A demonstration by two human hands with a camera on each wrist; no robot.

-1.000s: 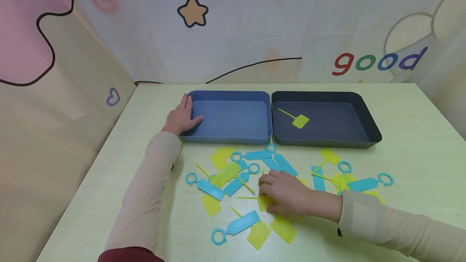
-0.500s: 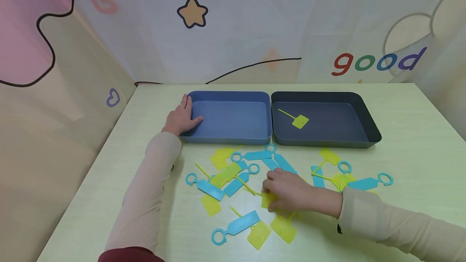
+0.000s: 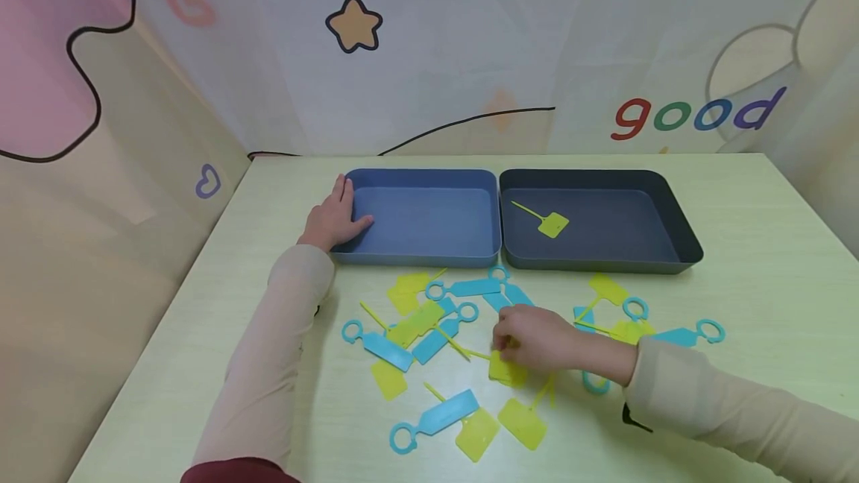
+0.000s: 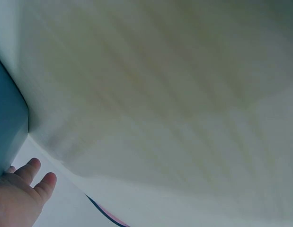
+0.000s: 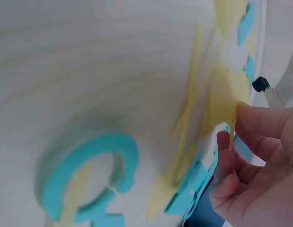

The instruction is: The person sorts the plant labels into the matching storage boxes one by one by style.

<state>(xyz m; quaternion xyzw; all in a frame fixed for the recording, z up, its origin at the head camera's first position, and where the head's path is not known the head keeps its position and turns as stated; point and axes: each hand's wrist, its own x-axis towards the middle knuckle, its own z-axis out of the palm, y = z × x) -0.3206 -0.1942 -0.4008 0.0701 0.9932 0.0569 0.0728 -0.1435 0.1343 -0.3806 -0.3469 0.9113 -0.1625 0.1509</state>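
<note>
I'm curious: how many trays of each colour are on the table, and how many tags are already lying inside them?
Blue tray: 1
Dark tray: 1
Yellow tag lying inside the dark tray: 1
Total: 3 things, 2 trays and 1 tag in them.

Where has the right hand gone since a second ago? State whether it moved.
Yes. The right hand has shifted slightly away from the viewer, toward the dark rectangular tray, pinching a yellow plastic tag.
</note>
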